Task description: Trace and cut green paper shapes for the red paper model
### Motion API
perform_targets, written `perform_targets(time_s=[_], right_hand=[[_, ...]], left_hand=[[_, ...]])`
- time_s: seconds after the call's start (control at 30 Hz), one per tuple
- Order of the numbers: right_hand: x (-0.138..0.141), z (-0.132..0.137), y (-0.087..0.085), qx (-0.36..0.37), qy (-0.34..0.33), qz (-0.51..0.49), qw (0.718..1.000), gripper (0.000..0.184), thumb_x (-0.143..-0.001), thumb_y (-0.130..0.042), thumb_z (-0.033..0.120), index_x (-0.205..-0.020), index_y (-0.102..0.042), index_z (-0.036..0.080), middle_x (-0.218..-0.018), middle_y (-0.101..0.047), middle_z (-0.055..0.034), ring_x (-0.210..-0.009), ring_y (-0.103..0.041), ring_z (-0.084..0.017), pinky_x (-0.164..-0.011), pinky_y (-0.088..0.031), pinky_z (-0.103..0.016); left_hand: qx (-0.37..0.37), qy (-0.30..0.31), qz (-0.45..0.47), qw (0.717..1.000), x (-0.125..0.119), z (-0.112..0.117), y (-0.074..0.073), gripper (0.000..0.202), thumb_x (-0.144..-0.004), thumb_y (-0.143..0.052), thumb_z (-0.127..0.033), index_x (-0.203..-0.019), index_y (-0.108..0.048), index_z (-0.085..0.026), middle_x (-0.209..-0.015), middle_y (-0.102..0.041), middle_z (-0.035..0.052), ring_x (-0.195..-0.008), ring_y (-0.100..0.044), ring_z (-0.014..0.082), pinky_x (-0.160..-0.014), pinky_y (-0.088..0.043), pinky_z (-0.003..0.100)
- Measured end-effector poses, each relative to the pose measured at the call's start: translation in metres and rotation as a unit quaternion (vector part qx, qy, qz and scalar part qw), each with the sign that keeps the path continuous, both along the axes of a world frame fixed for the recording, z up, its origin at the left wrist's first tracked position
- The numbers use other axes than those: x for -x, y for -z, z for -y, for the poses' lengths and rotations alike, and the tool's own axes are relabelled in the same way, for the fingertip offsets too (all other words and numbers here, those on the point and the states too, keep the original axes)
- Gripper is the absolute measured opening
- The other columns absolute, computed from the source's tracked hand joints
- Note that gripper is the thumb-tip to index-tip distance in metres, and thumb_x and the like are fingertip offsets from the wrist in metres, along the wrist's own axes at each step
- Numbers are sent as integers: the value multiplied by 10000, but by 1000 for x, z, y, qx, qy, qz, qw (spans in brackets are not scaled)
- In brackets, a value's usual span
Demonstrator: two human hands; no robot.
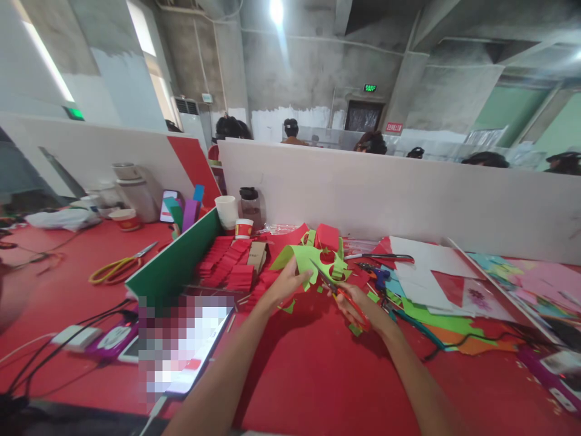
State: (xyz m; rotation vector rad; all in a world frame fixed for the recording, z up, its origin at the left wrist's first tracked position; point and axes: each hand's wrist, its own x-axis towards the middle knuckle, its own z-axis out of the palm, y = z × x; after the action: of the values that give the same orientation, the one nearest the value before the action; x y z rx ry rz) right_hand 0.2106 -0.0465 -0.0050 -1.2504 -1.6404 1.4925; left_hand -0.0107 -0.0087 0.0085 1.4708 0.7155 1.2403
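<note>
My left hand pinches a sheet of light green paper with shapes cut out of it, holding it up above the red table. My right hand grips red-handled scissors, whose blades point up and left into the green paper's lower edge. Small green scraps lie on the table under my hands.
Stacks of folded red paper lie beside a green divider. Yellow-handled scissors lie left. A tablet, cables and a power strip sit near left. Coloured sheets pile right. Cups stand by the white partition.
</note>
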Motion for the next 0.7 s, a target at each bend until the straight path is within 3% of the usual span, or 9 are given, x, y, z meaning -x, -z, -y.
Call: perform_targets(time_s=[0.33, 0.53, 0.7], right_hand=[[6, 13, -19, 7, 4, 2, 1000, 446, -775, -625, 528, -1048, -592, 177, -511, -427, 97, -339, -332, -60, -332, -295, -179], [3, 10, -12, -22, -15, 5, 1000, 390, -796, -659, 546, -928, -561, 193, -498, -398, 105, -328, -310, -54, -311, -285, -178], [-1, 5, -3, -29, -33, -23, 999, 373, -885, -564, 574, -881, -569, 200, -422, -346, 112, -297, -273, -63, -318, -285, -192]], left_hand=[[13, 7, -42, 999, 3, 1, -2, 557, -792, -699, -366, -1282, -530, -161, -1246, -632, 117, -1142, -572, 253, -970, -441, 356], [20, 6, -30, 999, 2, 1, 0, 524, -796, -689, -350, -1264, -541, -167, -1210, -641, 108, -1106, -582, 245, -939, -453, 354], [19, -3, -23, 1000, 0, 4, -3, 505, -792, -694, -341, -1248, -559, -170, -1204, -652, 101, -1112, -584, 246, -955, -450, 362]])
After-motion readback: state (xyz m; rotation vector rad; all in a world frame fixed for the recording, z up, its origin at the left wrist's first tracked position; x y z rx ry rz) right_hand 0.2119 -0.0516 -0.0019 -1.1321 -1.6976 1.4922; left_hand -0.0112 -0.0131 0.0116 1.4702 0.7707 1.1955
